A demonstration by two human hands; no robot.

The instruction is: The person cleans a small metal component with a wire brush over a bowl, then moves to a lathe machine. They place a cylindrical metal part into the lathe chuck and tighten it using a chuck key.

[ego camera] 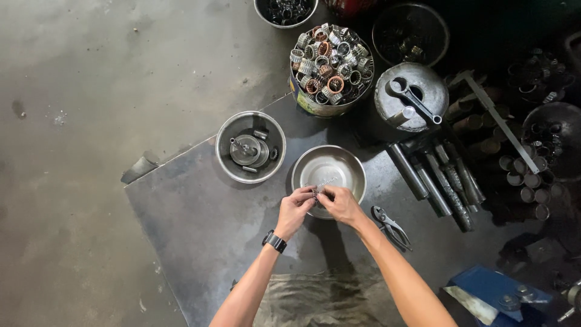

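From my head camera, my left hand (295,207) and right hand (342,204) meet, fingers pinched on a small metal bearing part (317,192) over the near rim of the steel bowl (354,171). Pliers (390,226) lie right; a bowl of parts (225,131) sits left, a bucket of bearing cages (315,106) beyond.

Taking the empty steel bowl (330,169) as the landmark: both hands, the left hand (295,209) and the right hand (342,204), are meeting over its near rim. A bowl of parts (250,147) is sitting just left of it. Pliers (390,226) are lying to its right. A can heaped with bearing cages (331,63) is standing behind it, and rods (433,178) are lying farther right on the floor.
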